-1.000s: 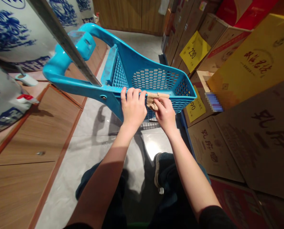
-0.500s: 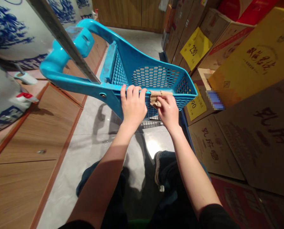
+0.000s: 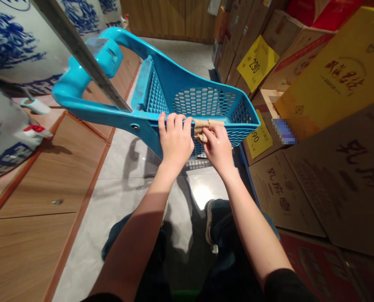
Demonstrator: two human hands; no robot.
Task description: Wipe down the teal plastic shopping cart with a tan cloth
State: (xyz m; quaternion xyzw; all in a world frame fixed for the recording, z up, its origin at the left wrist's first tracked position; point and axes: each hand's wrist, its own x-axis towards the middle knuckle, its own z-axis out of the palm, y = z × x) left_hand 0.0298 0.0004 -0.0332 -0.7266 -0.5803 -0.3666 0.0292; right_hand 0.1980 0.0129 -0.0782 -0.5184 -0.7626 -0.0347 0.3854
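A blue plastic shopping cart (image 3: 202,84) with mesh sides stands before me, its handle toward the left. My left hand (image 3: 176,136) grips the near rim, fingers curled over the edge. Just right of it, my right hand (image 3: 217,144) pinches a crumpled tan cloth (image 3: 200,133), which is folded over the same rim and lies against the outer side. The fingertips of the right hand are partly hidden in the cloth. A grey metal pole (image 3: 83,54) rises from the rim near the handle and slants up to the left.
Stacked cartons (image 3: 278,193) with yellow price signs (image 3: 258,63) line the right side. Wooden cabinets (image 3: 48,167) run along the left, with blue-and-white patterned sacks (image 3: 11,50) and a white roll (image 3: 36,105) on top. My feet are on the grey floor (image 3: 111,201).
My right hand has slid the cloth slightly left along the rim, closer to my left hand. The left hand keeps its place on the rim.
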